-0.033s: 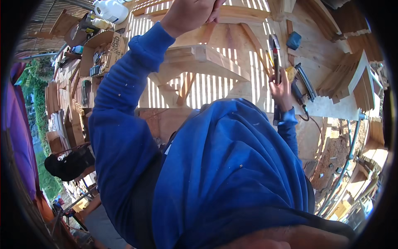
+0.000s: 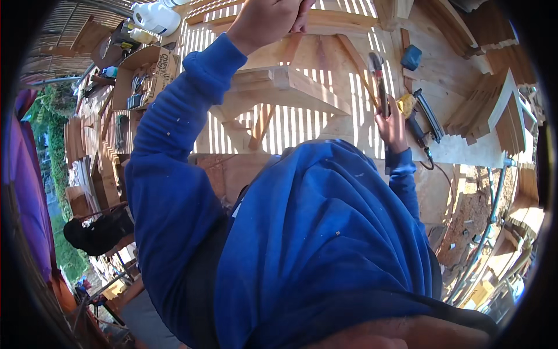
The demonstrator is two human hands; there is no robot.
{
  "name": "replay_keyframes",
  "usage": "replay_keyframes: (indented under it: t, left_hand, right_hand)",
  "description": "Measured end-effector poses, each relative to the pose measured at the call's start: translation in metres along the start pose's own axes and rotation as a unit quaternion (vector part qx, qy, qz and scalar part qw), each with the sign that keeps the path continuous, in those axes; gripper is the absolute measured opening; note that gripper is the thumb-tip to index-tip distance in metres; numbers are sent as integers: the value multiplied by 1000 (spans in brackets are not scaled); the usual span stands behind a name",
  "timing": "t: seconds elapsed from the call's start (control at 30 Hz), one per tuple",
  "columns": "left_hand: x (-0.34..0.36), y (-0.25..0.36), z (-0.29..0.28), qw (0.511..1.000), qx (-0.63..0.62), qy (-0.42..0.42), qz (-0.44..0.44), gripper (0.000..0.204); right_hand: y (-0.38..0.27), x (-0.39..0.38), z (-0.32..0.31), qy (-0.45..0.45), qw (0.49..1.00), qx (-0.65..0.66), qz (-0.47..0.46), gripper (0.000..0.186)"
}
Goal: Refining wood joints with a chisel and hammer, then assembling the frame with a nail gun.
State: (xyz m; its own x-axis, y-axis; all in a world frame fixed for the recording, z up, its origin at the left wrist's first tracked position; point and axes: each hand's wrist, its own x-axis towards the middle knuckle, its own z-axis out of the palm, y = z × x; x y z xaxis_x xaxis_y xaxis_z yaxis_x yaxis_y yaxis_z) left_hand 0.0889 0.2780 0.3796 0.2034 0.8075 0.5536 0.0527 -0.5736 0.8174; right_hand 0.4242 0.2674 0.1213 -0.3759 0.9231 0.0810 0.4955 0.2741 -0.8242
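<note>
My right hand (image 2: 392,123) is closed round the handle of a hammer (image 2: 381,87). The hammer's metal head points away from me, above the plywood worktop (image 2: 328,131). At the top edge my left hand (image 2: 267,23) is closed beside a long wooden beam (image 2: 343,21); whatever its fingers hold is hidden. Between my arms lies a joined timber frame (image 2: 279,78) with angled pieces. Right of the hammer rests a yellow and black nail gun (image 2: 421,113) with a hose.
At the left stand a cardboard box (image 2: 136,78) of tools and a white jug (image 2: 157,18). A blue object (image 2: 411,57) lies beyond the nail gun. Stacked angled boards (image 2: 485,110) fill the right side. A person in dark clothing (image 2: 99,232) is at the far left.
The hammer head has swung a little left and nearer to me, with my right hand tilting along. My left hand stays almost in place.
</note>
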Motion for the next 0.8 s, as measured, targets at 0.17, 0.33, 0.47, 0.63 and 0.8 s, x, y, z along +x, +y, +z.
replay_keyframes:
  t: [0.17, 0.33, 0.47, 0.63, 0.8]
  left_hand:
    - [-4, -4, -1, 978, 140, 96, -121, 19]
    - [-5, -10, -1, 974, 120, 124, -147, 23]
    - [-3, 1, -10, 976, 109, 115, -151, 28]
    - [-8, 69, -52, 982, 60, 163, -78, 25]
    - [-99, 154, -94, 942, 122, 280, -136, 26]
  right_hand:
    - [59, 5, 30, -37, 980, -172, -88, 62]
    - [-25, 33, 16, -81, 965, -176, -174, 62]
    - [-191, 57, 8, -106, 942, 90, -306, 64]
    - [-226, 65, 52, -165, 885, 144, -410, 65]
    - [-213, 66, 69, -70, 895, 198, -393, 68]
